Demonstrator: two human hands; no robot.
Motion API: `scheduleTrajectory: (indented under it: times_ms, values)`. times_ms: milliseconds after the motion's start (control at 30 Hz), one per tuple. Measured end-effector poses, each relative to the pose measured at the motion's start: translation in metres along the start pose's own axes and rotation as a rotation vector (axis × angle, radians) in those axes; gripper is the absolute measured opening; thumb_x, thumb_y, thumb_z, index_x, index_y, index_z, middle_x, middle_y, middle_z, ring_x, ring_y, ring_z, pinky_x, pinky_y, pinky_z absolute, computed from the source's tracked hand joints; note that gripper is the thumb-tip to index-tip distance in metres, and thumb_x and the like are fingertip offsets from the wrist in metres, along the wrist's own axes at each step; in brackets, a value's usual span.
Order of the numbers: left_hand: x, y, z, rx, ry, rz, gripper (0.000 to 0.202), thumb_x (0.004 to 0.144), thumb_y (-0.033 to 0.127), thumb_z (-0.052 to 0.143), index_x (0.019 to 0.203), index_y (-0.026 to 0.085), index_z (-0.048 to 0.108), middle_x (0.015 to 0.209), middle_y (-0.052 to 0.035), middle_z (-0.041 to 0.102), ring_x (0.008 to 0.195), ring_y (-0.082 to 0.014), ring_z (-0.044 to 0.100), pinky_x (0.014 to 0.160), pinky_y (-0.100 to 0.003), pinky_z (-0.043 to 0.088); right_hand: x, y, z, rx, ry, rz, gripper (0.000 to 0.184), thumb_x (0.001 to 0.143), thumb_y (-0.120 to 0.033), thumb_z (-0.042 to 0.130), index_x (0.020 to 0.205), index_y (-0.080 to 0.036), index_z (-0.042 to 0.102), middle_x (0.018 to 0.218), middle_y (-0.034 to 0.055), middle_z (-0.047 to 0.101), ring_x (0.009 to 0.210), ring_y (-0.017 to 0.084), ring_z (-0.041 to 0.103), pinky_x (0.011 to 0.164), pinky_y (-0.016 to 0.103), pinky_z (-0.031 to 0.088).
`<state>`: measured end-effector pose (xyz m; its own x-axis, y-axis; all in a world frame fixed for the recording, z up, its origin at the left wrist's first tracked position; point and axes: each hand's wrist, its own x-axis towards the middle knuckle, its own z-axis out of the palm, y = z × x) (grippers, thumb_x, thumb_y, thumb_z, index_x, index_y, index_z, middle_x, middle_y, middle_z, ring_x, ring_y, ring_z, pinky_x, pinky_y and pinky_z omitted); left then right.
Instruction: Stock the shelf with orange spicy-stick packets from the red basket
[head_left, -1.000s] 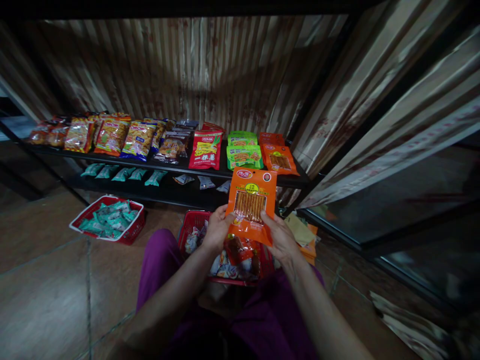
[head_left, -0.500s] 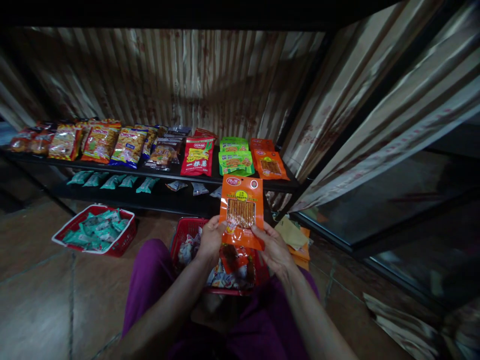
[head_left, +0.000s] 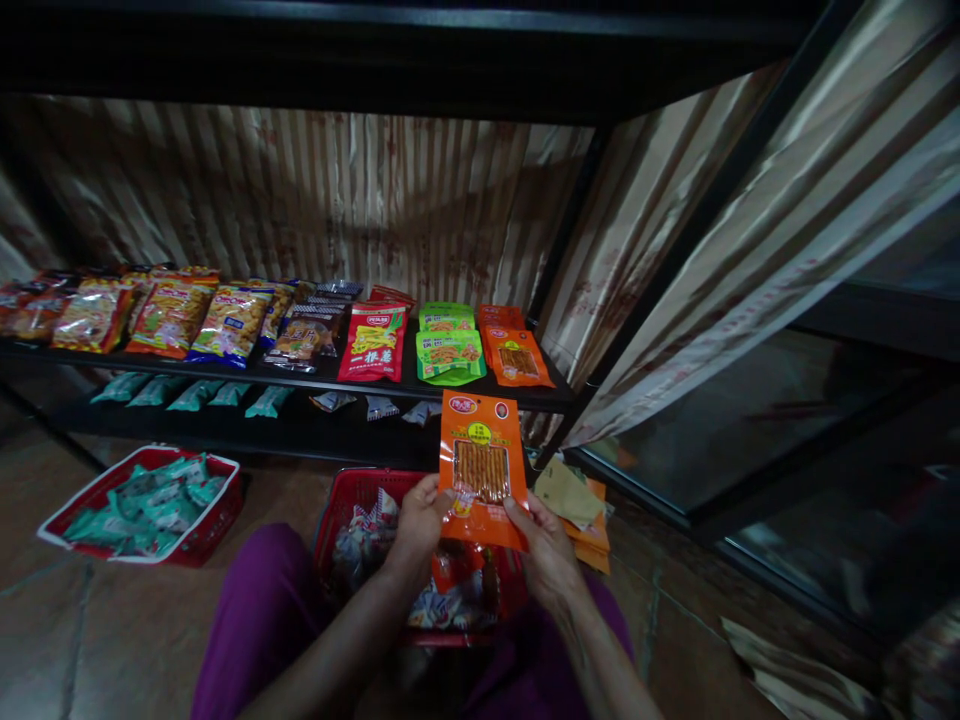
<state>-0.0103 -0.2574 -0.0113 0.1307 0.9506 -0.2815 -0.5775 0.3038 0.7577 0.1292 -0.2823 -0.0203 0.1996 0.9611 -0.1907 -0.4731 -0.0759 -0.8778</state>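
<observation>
Between my two hands is an orange snack packet (head_left: 482, 470) with a clear window showing brown sticks. My left hand (head_left: 421, 522) pinches its lower left edge, thumb in front. My right hand (head_left: 541, 540) grips the lower right edge the same way. The packet is held upright, facing me, above a red basket (head_left: 328, 520) that holds white-and-blue wrapped snacks and another orange packet (head_left: 457, 568). On the shelf just beyond, a similar orange packet (head_left: 516, 357) leans beside green packets (head_left: 450, 355) and a red packet (head_left: 374, 342).
Several bagged snacks (head_left: 230, 322) line the left of the black shelf (head_left: 315, 378). Teal packets (head_left: 154, 390) lie on the lower level. A red basket with a white rim (head_left: 52, 525) holds more teal packets. Brown and orange envelopes (head_left: 574, 495) lie on the floor at right.
The view has shifted, so the shelf and baskets sit lower and further left. Both hands still hold the orange packet in much the same pose.
</observation>
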Motion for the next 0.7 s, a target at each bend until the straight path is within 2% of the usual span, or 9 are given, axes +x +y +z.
scheduleTrajectory:
  times_ms: [233, 367, 500, 567, 700]
  values:
    - [0.014, -0.008, 0.030, 0.028, -0.079, -0.021, 0.032, 0.053, 0.029, 0.076, 0.080, 0.014, 0.066, 0.073, -0.0059, 0.069, 0.067, -0.0196, 0.065, 0.065, -0.030, 0.048, 0.022, -0.011, -0.024, -0.016, 0.107, -0.086, 0.035, 0.057, -0.035, 0.079, 0.087, -0.021, 0.069, 0.080, 0.0034, 0.073, 0.074, 0.024, 0.068, 0.066, 0.036, 0.056]
    - [0.032, -0.017, 0.043, 0.068, -0.095, 0.022, 0.027, 0.055, 0.027, 0.075, 0.077, 0.013, 0.066, 0.071, -0.0057, 0.068, 0.071, -0.0197, 0.064, 0.066, -0.029, 0.048, 0.038, -0.019, -0.035, -0.033, 0.172, -0.113, 0.037, 0.054, -0.037, 0.080, 0.085, -0.021, 0.070, 0.079, 0.0032, 0.073, 0.072, 0.025, 0.068, 0.063, 0.035, 0.055]
    - [0.055, -0.022, 0.059, 0.107, -0.091, 0.075, 0.022, 0.058, 0.021, 0.073, 0.076, 0.014, 0.065, 0.073, -0.0053, 0.068, 0.071, -0.0185, 0.063, 0.069, -0.029, 0.048, 0.057, -0.030, -0.042, -0.010, 0.164, -0.151, 0.035, 0.056, -0.037, 0.079, 0.086, -0.022, 0.069, 0.079, 0.0024, 0.072, 0.071, 0.023, 0.067, 0.063, 0.035, 0.055]
    - [0.069, -0.022, 0.069, 0.126, -0.080, 0.110, 0.024, 0.059, 0.017, 0.071, 0.082, 0.015, 0.063, 0.075, -0.0048, 0.068, 0.069, -0.0174, 0.063, 0.067, -0.028, 0.048, 0.070, -0.037, -0.046, -0.038, 0.143, -0.181, 0.034, 0.057, -0.038, 0.078, 0.086, -0.023, 0.068, 0.080, 0.0014, 0.072, 0.069, 0.022, 0.066, 0.062, 0.033, 0.054]
    - [0.102, -0.022, 0.089, 0.185, -0.057, 0.185, 0.049, 0.061, 0.009, 0.067, 0.108, 0.021, 0.057, 0.072, 0.0001, 0.065, 0.065, -0.0156, 0.061, 0.065, -0.027, 0.048, 0.104, -0.056, -0.053, -0.137, 0.169, -0.277, 0.031, 0.061, -0.040, 0.075, 0.086, -0.022, 0.066, 0.076, -0.0012, 0.071, 0.063, 0.017, 0.063, 0.059, 0.027, 0.050]
